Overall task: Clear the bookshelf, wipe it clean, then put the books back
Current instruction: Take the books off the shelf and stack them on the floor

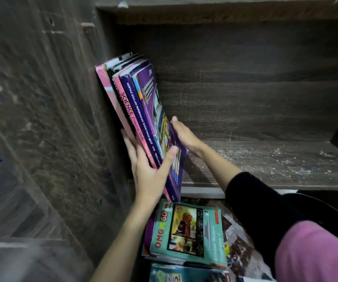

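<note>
**Pulling the only books off a dusty shelf**

Judging from how things lie, this is the clearing step. At the far left stands the side panel (62, 119), and a bundle of books (135, 110) leans against it, tilted with the tops back and to the left. The bundle's lower end juts out past the front edge of the shelf (265, 161). No other books show in this compartment.

The left hand (145, 169) comes up from below and grips the bundle near its lower end. Its fingers lie along the pink outer cover on the left side, and the thumb (169, 157) is clamped across the purple cover on the right. Just to the right, the right hand (184, 135) reaches in from a black sleeve (255, 200). It lies flat against the purple cover with straight fingers, steadying rather than grasping. The hands hide the bundle's bottom corner, so it may or may not be resting on the board.

Further right the board is bare wood flecked with pale dust, so it looks not yet wiped. Below the front edge, a stack (186, 233) of books lies flat on the floor.

The next move probably calls for squeezing the bundle between both hands so no thin book slips out. The bundle then comes forward and down onto that stack.
</note>
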